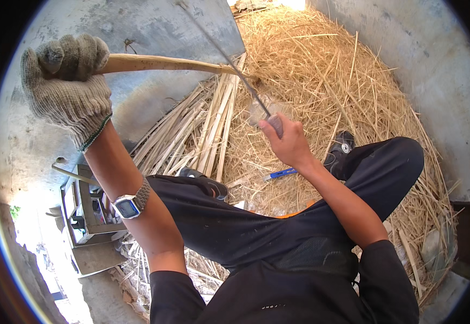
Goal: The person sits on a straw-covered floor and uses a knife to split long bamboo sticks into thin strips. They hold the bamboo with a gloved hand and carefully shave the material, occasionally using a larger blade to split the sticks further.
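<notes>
Left hand (70, 75) grips strip (159, 62); right hand (291, 141) grips knife (257, 99), which crosses strip ahead, contact unclear. Step: probably shaving; next stroke likely needs firm left hold.

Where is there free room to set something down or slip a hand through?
A hand could pass between the left forearm and right forearm, above the black trousers. Between the right hand and grey wall lie only loose shavings, uneven but tool-free. Crowded: the knife crossing the pale strip, and the split strips by the left shoe.
</notes>
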Motion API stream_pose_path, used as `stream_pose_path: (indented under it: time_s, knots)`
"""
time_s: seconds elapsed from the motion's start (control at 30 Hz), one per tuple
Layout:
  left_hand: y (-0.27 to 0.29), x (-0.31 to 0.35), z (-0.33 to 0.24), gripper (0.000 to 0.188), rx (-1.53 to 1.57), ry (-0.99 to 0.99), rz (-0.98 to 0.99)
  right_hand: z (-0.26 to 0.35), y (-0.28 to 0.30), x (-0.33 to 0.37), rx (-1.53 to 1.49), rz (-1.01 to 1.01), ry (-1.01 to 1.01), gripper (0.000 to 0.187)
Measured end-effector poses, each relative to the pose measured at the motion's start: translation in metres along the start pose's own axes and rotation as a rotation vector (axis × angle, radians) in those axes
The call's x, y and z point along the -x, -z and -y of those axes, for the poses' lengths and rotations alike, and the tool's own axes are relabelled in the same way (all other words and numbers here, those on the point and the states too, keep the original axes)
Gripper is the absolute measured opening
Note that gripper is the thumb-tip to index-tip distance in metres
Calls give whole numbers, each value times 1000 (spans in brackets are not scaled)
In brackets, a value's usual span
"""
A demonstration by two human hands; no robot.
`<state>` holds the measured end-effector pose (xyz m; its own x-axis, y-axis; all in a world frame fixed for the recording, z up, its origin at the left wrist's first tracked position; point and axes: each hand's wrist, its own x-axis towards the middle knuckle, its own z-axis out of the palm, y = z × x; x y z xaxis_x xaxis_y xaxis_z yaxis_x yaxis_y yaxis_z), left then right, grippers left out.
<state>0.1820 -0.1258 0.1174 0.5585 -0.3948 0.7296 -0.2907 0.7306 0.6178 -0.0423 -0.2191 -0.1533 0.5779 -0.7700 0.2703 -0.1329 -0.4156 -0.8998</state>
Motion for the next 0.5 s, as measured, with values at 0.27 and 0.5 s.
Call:
stream_pose_path:
  time_s: [0.27,0.5]
  knots:
    - [7,-5,-2,42,-31,0,-43,16,14,-16,24,287,-438,53]
    - [-27,6,2,38,-200,-82,-404,-3,-36,13,239,33,-57,51]
